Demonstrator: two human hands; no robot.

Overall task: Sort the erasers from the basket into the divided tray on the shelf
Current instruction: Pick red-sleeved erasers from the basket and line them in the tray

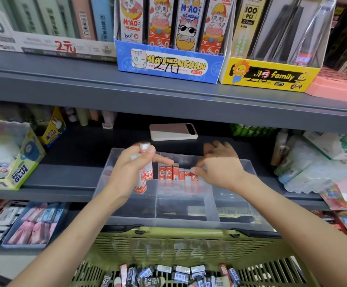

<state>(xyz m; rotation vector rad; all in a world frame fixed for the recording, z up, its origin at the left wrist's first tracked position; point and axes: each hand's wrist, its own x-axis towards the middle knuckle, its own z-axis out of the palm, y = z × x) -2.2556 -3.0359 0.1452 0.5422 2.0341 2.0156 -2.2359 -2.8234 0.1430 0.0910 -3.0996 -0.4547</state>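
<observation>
A clear divided tray [233, 206] sits on the middle shelf. A row of red-and-white erasers [173, 172] stands at the back of its centre compartment. My left hand [131, 168] grips several red-and-white erasers [142, 183] above the left compartment, index finger stretched toward the row. My right hand [218, 164] hovers over the right end of the row, fingertips pinching the last eraser [193, 177]. Below, an olive green basket [168, 245] holds several black, blue and red erasers [168, 274].
A phone [172, 131] lies on the shelf behind the tray. A Power Glue box [13, 160] stands at left, plastic-wrapped packs [313, 162] at right. The upper shelf edge [168, 100] hangs over the tray. Trays of stationery [33, 222] fill the lower shelf.
</observation>
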